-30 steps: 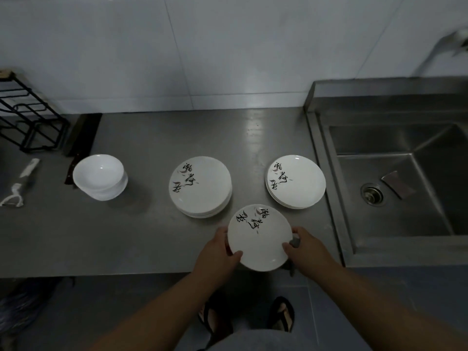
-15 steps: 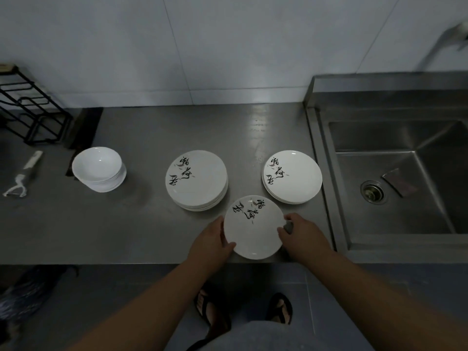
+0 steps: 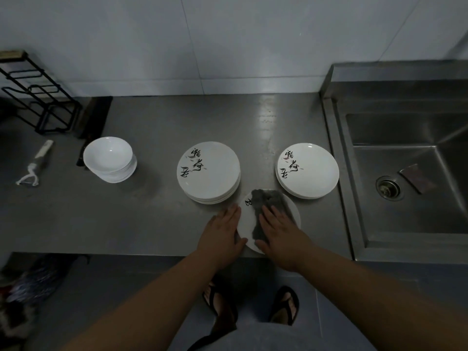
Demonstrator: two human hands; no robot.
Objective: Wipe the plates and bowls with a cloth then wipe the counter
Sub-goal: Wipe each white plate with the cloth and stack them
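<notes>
Grey cloth [image 3: 266, 198] sits pressed under a flat right hand [image 3: 281, 234] on one plate [image 3: 246, 222]; the straight-fingered left hand [image 3: 222, 234] steadies it. I judge the plate stacks [image 3: 207, 171], bowls [image 3: 109, 158] and counter [image 3: 152, 219] probably remain.

Plate [image 3: 247, 220] lettering mostly under cloth [image 3: 268, 198] (one character shows), sink [image 3: 417, 219] cropped right

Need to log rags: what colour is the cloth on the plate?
Dark grey; the cloth shows best in the head view.
</notes>
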